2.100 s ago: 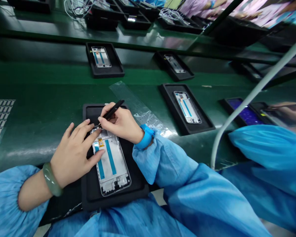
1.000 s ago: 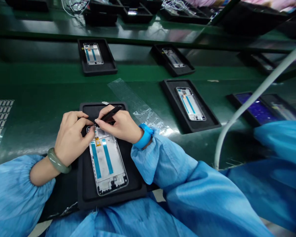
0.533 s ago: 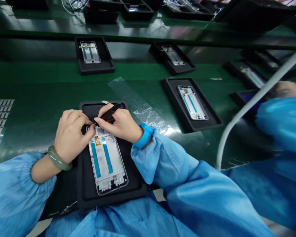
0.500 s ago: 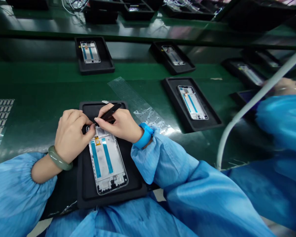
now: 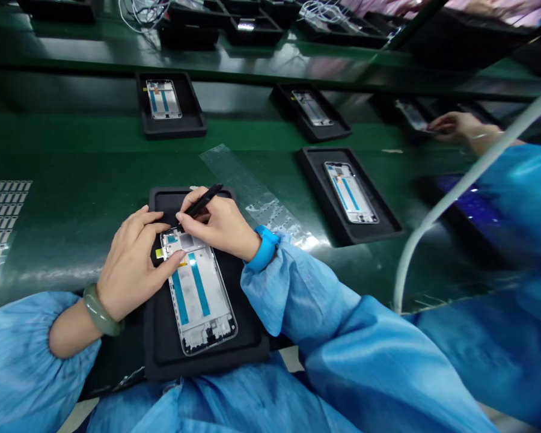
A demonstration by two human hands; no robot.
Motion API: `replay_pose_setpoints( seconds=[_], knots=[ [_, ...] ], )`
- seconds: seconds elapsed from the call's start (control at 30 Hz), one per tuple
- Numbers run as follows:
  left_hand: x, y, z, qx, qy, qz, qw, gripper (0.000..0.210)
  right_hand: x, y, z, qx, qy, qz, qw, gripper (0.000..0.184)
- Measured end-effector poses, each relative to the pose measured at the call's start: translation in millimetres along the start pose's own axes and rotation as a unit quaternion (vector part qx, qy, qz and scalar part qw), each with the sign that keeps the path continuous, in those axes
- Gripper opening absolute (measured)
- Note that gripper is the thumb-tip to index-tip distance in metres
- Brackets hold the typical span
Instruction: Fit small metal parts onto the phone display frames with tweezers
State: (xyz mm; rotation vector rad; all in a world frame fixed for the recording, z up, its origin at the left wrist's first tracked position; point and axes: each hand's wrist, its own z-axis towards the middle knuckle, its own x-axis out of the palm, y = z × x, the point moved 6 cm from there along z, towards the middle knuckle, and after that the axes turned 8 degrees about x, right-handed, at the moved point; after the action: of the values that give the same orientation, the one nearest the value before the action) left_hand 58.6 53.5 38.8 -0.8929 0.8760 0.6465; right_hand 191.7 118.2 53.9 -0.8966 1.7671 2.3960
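Observation:
A silver phone frame (image 5: 207, 300) with two blue strips lies in a black foam tray (image 5: 162, 355) in front of me. My left hand (image 5: 135, 258) is open at the frame's left side, fingers spread and the thumb over its upper part. A small yellow tab (image 5: 159, 254) sticks out at the left edge, near that thumb. Gripped in my right hand (image 5: 220, 225) is a black pen-like tool (image 5: 204, 199), tilted. Its tip is down by the top edge of the frame, hidden behind the fingers.
Other black trays with phone frames (image 5: 351, 192) stand on the green bench (image 5: 94, 162). A clear plastic strip (image 5: 252, 192) lies behind my tray, a sticker sheet (image 5: 4, 210) at left. At right, a white hose (image 5: 460, 198) curves before a co-worker's hand (image 5: 464, 129).
My left hand has loosened from the frame's top corner and spread its fingers, uncovering the yellow tab. The right hand stays nearly in place. The co-worker's hand has reached to a tray farther back.

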Motion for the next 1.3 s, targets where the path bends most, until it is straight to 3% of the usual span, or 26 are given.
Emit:
replay_pose_setpoints(
  seconds=[0.13,0.33,0.7,0.93,1.3],
  knots=[
    [0.0,0.5,0.0,-0.007,0.001,0.001,1.0,0.039,-2.0,-3.0,0.1,0.019,0.0,0.014,1.0,0.009],
    [-0.4,-0.6,-0.3,-0.006,0.001,0.003,1.0,0.039,0.5,3.6,-0.1,-0.011,0.014,-0.017,1.0,0.005],
    [1.4,0.9,0.1,-0.005,0.009,0.011,1.0,0.041,2.7,-10.2,4.8,0.052,0.021,0.028,0.998,0.012],
    [1.9,0.9,-0.4,-0.004,0.01,0.012,1.0,0.044,1.5,2.2,0.1,-0.007,0.013,-0.021,1.0,0.008],
    [2.0,-1.2,-0.2,-0.007,0.012,0.0,1.0,0.042,3.1,-1.5,2.8,0.012,0.016,0.013,1.0,0.011]
  ],
)
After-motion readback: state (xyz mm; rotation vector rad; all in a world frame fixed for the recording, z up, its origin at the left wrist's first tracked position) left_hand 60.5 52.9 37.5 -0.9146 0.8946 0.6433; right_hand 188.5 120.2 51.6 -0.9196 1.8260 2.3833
